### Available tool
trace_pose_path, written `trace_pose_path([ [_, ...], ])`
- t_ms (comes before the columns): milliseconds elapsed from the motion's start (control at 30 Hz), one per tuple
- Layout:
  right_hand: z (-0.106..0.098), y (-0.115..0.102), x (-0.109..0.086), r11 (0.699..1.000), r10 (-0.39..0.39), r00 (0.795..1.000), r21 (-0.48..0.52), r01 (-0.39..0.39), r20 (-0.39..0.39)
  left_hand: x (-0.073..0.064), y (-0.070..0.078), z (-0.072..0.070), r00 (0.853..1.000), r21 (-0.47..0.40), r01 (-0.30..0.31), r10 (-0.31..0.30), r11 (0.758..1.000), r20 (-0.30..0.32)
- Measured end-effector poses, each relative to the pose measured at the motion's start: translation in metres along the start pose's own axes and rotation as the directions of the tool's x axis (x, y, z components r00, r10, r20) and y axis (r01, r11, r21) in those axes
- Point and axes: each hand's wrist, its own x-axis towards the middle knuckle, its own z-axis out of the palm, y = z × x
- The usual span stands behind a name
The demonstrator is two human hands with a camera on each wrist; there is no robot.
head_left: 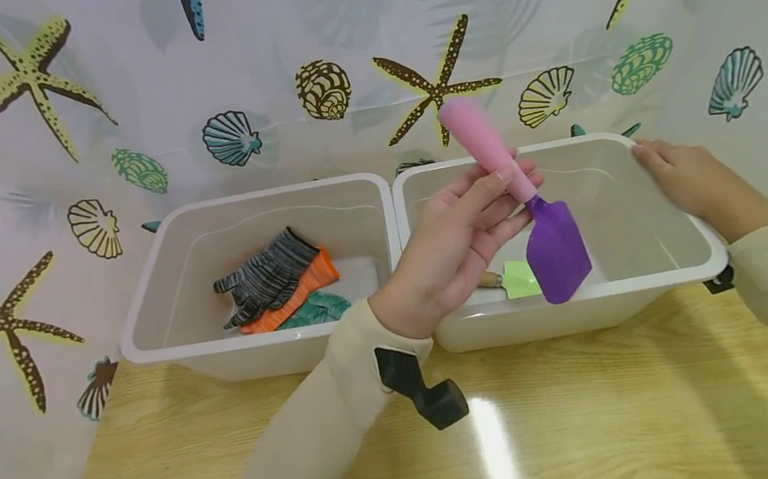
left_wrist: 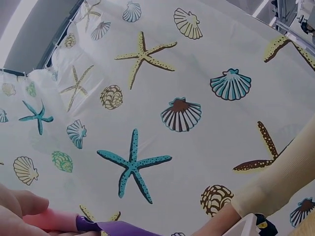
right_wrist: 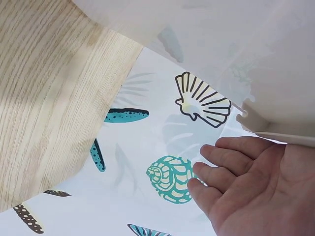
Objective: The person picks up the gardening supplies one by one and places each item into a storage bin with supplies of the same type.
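Observation:
Palm up, my left hand holds a small trowel with a pink handle and purple blade, its thumb pressing the handle against the fingers. The trowel hangs over the right bin, blade slanting down toward the front rim. My right hand rests on that bin's right rim; in the right wrist view its fingers extend loosely outside the wall. Inside the bin lies another trowel, with a light green blade and wooden handle, partly hidden by my left hand.
Beside it on the left stands a matching bin with grey-black, orange and green gloves in it. Both bins sit on a wooden table. A white curtain with shells and starfish hangs right behind them.

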Motion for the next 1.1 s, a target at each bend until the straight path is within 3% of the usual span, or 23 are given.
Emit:
trace_pose_path([
  [200,-0.001,0.0,0.0,1.0,-0.02,1.0,0.003,0.02,-0.014,0.012,0.0,-0.01,0.994,-0.06,-0.039,0.033,0.997,-0.103],
  [500,0.0,0.001,-0.002,1.0,-0.018,1.0,0.0,0.018,0.003,0.034,-0.003,-0.028,0.965,-0.11,-0.069,0.039,0.991,-0.258],
  [700,0.001,0.002,-0.002,1.0,-0.012,1.0,0.003,0.012,0.001,0.043,-0.011,-0.037,0.941,-0.12,-0.047,0.004,0.992,-0.337],
  [933,0.001,0.001,-0.002,1.0,-0.02,1.0,-0.002,0.02,-0.016,0.05,-0.02,-0.041,0.911,-0.076,0.029,-0.058,0.997,-0.409],
  [1100,0.001,0.002,-0.002,1.0,-0.015,1.0,-0.007,0.015,-0.015,0.054,-0.026,-0.043,0.894,-0.039,0.044,-0.057,0.998,-0.444],
])
